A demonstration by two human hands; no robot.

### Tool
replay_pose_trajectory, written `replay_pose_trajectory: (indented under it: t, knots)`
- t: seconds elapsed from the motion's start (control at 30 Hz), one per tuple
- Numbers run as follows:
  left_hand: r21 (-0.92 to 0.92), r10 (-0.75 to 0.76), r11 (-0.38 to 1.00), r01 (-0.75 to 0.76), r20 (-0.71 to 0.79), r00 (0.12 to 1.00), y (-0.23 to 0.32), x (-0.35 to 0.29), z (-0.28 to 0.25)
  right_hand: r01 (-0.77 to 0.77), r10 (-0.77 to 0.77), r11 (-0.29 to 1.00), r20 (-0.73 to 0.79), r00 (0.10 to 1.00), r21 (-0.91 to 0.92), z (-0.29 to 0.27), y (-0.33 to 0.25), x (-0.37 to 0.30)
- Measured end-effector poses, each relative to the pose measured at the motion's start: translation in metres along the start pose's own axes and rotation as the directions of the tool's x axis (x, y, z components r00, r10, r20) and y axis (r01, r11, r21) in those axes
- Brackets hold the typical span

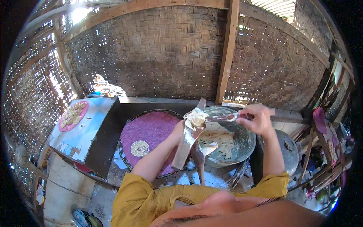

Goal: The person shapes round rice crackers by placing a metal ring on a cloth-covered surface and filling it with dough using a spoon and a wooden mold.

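My left hand [178, 131] grips a wooden press [181, 153] with long crossing handles, tilted over the basin's left side. Pale, sticky dough [197, 118] is heaped in the hollow at its middle and smeared down one handle. In my right hand [257, 119] is a shiny spoon [223, 117], its bowl end reaching to that dough. Below the hands, a wide grey basin [247, 142] holds more of the dough [225, 140], spread along its bottom and side. My left fingers are partly hidden behind the press.
Left of the basin lies a round tray lined with pink cloth [145, 126], bearing a small round mat [140, 148] with pale strands. Farther left, a box [81, 130] carries a pink disc with several pale rounds. A lidded metal pot [285, 151] stands right. A woven wall [159, 53] closes the back.
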State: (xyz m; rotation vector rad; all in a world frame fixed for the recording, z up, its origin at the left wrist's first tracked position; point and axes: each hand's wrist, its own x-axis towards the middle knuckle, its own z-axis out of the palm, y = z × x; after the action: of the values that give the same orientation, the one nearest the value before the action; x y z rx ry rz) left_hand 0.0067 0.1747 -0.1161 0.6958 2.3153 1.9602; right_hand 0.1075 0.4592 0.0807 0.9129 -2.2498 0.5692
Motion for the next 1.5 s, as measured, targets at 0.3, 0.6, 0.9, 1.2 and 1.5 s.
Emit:
replay_pose_trajectory:
  t: [0.3, 0.6, 0.9, 1.2, 1.5]
  knots:
    - [0.574, 0.003, 0.818, 0.041, -0.076, 0.997, 0.069, -0.032, 0.032, 0.467, -0.355, 0.85, 0.391, 0.849, -0.244, 0.003, -0.05, 0.049]
    - [0.604, -0.047, 0.796, 0.048, -0.017, 0.999, 0.06, -0.019, 0.018, 0.363, -0.302, 0.893, 0.244, 0.921, -0.266, -0.026, -0.028, 0.044]
    - [0.447, 0.097, 0.893, -0.053, -0.076, 0.992, 0.034, -0.012, 0.024, 0.291, -0.234, 0.922, 0.232, 0.944, -0.255, -0.041, -0.024, 0.044]
    - [0.662, 0.036, 0.75, 0.003, -0.046, 0.998, 0.086, -0.024, 0.039, 0.498, -0.384, 0.834, 0.398, 0.833, -0.237, 0.02, -0.05, 0.041]
    - [0.102, 0.08, 0.993, -0.057, -0.241, 0.967, -0.037, 0.019, -0.012, -0.187, 0.199, 0.978, -0.142, 0.97, 0.092, -0.002, -0.024, 0.005]
